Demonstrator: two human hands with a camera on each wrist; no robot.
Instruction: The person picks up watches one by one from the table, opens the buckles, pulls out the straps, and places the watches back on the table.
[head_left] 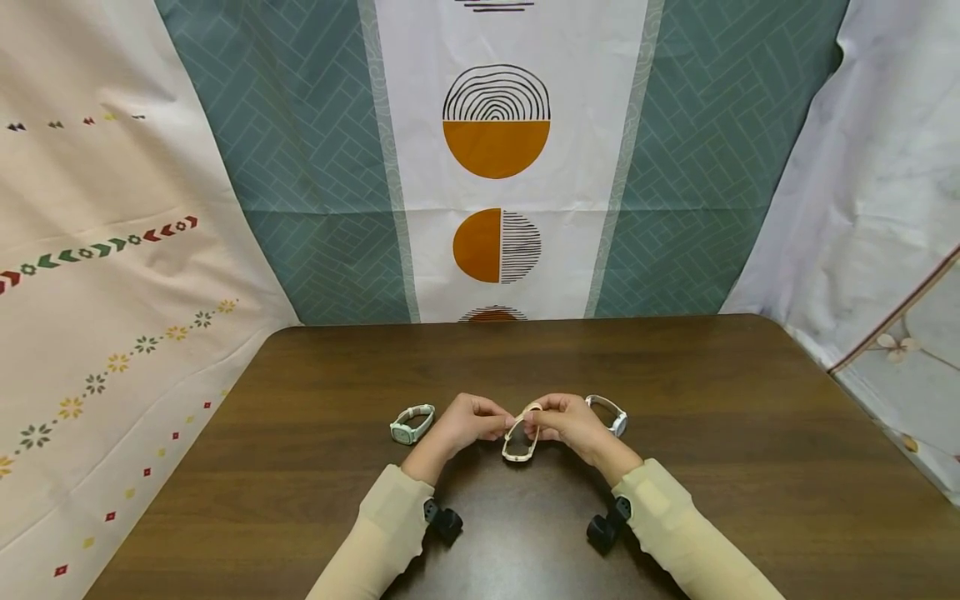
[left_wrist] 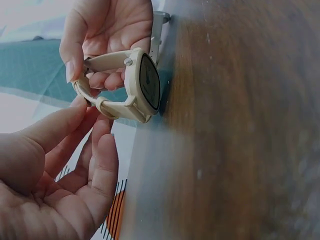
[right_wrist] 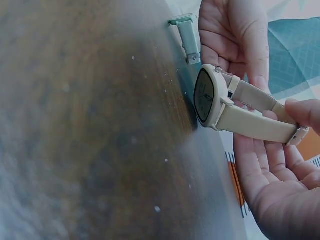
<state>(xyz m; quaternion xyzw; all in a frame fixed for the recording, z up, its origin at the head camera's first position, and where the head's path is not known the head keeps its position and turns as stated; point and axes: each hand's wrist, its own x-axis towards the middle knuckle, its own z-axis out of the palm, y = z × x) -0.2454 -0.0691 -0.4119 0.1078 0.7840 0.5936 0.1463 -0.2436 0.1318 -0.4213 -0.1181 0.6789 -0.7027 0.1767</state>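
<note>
A cream wristwatch (head_left: 519, 456) with a round dark-rimmed dial is held between both hands, its strap closed into a loop. My left hand (head_left: 474, 423) pinches the strap near a keeper band, thumb against fingertips, as the left wrist view shows. On the other side, my right hand (head_left: 567, 427) pinches the strap close to the buckle (right_wrist: 298, 135) between thumb and fingers. The dial end points down toward the table. A pale green watch (head_left: 402, 434) lies left of the left hand. Partly behind the right hand lies a white watch (head_left: 618, 424).
The brown wooden table (head_left: 225, 500) spreads around the hands. Patterned cloths hang behind and beside it, including a green and white curtain (head_left: 315, 150). Small black cameras (head_left: 448, 525) are strapped to both cream sleeves.
</note>
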